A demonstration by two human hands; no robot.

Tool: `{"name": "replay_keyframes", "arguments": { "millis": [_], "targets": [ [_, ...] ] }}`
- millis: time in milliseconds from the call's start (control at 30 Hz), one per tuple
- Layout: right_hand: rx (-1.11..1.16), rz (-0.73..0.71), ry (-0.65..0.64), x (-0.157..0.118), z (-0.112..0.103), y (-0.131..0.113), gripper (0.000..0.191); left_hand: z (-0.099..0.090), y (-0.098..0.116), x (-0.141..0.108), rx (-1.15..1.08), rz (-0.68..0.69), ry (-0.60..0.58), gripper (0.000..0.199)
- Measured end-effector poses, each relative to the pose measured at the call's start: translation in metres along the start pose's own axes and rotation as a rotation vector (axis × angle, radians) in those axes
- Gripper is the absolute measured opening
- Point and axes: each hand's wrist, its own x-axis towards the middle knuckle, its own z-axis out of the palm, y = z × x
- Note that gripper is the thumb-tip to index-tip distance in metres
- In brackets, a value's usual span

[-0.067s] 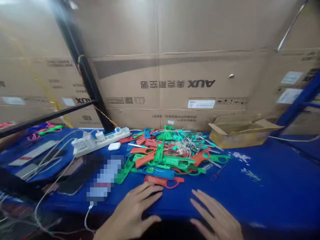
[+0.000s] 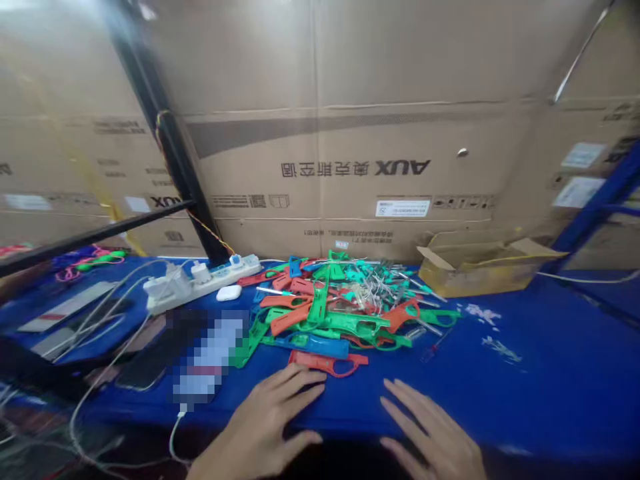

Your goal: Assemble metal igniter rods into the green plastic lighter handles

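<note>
My left hand [image 2: 273, 417] lies at the front edge of the blue table [image 2: 560, 380], fingers spread and holding nothing. Its fingertips are at the near edge of a red plastic lighter casing [image 2: 327, 362]; whether they touch it I cannot tell. My right hand [image 2: 430, 427] rests at the same edge, open, with its fingers apart and nothing in it. Beyond both hands lies a heap of green, orange, red and blue lighter casings, among them a blue casing [image 2: 325, 345] and a green casing [image 2: 360, 325]. Metal lighter tubes and wired parts [image 2: 375, 287] are tangled at the heap's back right.
An open cardboard box [image 2: 480, 277] stands at the back right, with small pale pieces [image 2: 483, 313] before it. To the left are a white power strip [image 2: 200, 283], a white case [image 2: 229, 293], a blurred-out phone [image 2: 210, 360] and cables. Large cartons [image 2: 320, 73] form the back wall.
</note>
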Motion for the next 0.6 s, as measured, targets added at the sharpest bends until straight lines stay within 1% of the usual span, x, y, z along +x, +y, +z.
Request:
{"name": "replay_keyframes", "arguments": {
  "millis": [367,500,533,600],
  "targets": [
    [0.04,0.03,-0.006,0.0,0.0,-0.001,0.029,-0.004,0.001,0.002,-0.049,-0.011,0.039,0.054],
    [0.04,0.034,-0.031,-0.002,-0.001,-0.001,0.031,-0.01,0.002,0.0,-0.106,0.021,0.064,0.061],
    [0.038,0.036,-0.037,-0.003,-0.001,-0.001,0.031,-0.011,0.002,0.0,-0.136,0.026,0.089,0.058],
    [0.041,0.039,-0.043,-0.004,0.001,-0.002,0.032,-0.011,0.004,0.0,-0.189,0.019,0.154,0.041]
  ]
}}
